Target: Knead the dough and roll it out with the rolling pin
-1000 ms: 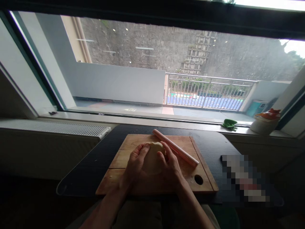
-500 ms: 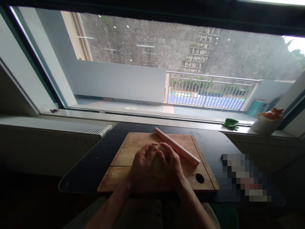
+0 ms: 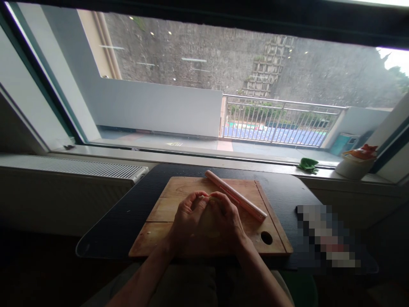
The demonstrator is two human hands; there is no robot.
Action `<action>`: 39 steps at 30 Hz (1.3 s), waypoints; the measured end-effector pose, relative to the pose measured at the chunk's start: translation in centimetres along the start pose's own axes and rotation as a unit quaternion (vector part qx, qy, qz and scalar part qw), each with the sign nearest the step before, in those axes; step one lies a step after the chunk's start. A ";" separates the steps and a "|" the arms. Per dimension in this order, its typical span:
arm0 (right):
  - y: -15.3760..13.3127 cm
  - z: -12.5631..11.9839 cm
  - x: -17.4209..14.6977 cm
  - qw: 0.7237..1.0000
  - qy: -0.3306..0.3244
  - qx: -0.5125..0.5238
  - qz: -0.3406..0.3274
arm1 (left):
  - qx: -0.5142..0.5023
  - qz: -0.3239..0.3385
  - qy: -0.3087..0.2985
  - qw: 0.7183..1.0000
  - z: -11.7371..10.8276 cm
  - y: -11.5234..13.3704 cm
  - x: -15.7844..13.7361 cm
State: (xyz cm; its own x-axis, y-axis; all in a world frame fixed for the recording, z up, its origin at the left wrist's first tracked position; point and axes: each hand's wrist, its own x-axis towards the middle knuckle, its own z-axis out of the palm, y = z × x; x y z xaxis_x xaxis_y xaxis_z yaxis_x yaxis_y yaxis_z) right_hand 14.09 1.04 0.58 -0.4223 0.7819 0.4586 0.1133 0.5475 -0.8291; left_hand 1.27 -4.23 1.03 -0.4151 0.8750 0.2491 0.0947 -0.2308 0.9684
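My left hand (image 3: 190,215) and my right hand (image 3: 227,217) come together over the middle of a wooden cutting board (image 3: 159,209). Their fingers curl inward and the fingertips meet at the top. A pale lump of dough (image 3: 209,198) is between them, mostly hidden by the fingers and in shadow. Just beyond my right hand, a glossy pink rod (image 3: 236,195), shaped like a rolling pin, lies diagonally across the board and touches neither hand.
The board rests on a black table (image 3: 121,224) and has a round hole near its right front corner. A blurred-out item (image 3: 329,238) lies at right. A radiator (image 3: 70,170) stands left. On the windowsill are a green crumpled item (image 3: 307,165) and a white pot (image 3: 354,166).
My fingertips have drawn closer together over the dough, so less of it shows. The rod stays in the same place on the board. The view has shifted slightly.
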 end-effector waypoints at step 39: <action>0.5 0.2 0.5 0.998 0.058 -0.020 -0.026 | 0.069 0.000 -0.080 0.994 0.2 0.3 0.3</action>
State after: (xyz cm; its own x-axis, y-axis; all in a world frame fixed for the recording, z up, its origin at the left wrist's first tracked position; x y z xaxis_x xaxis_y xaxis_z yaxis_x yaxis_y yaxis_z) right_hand 13.78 1.66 0.31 -0.3219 0.7806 0.5358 0.1305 0.5971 -0.7915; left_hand 1.37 -3.97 1.36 -0.2676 0.9341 0.2364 0.2231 -0.1786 0.9583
